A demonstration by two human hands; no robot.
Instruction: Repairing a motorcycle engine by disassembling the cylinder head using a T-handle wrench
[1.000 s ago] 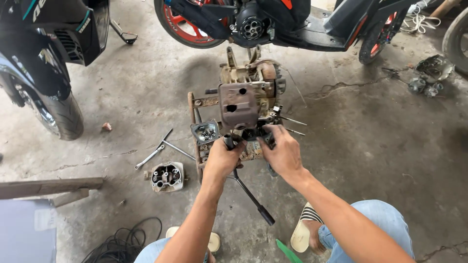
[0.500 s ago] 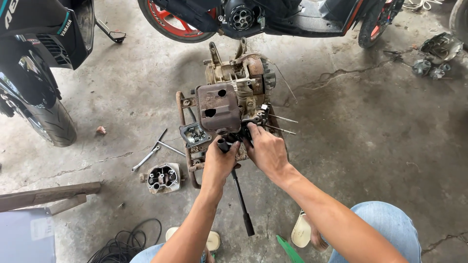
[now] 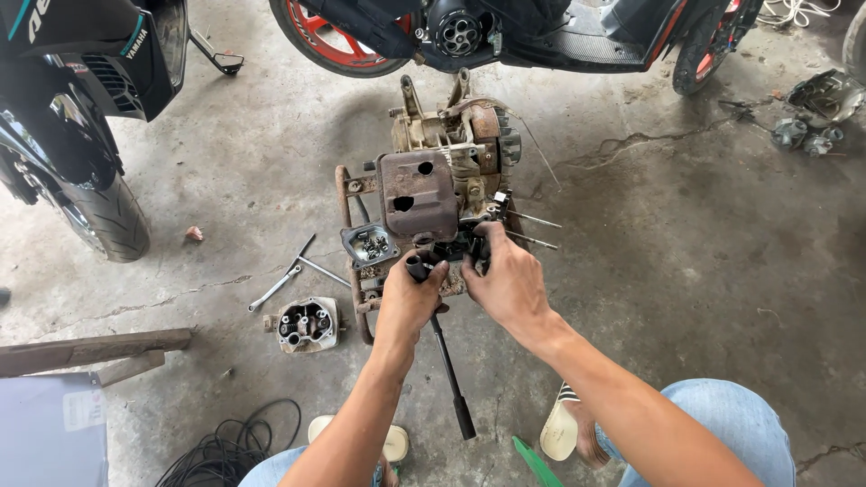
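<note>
A rusty small engine [image 3: 433,185] sits on the concrete floor in front of me. My left hand [image 3: 410,298] grips the black head of a long-handled socket wrench [image 3: 449,374], whose handle trails back toward my knees. My right hand [image 3: 507,275] presses against the near side of the engine, fingers curled around a dark part there. What the fingers hold is hidden. A small square cover holding several loose bolts [image 3: 370,243] rests on the engine's left frame rail.
A detached cylinder head [image 3: 307,323] and a cross-shaped wrench [image 3: 293,271] lie left of the engine. A black scooter [image 3: 81,108] stands at left, a red-wheeled one [image 3: 505,32] behind. A wooden plank [image 3: 90,350], coiled black cable [image 3: 230,446] and scattered parts [image 3: 812,117] lie around.
The view has shifted so the engine appears lower and closer. Both hands stayed at the engine's near side, with the left still on the wrench.
</note>
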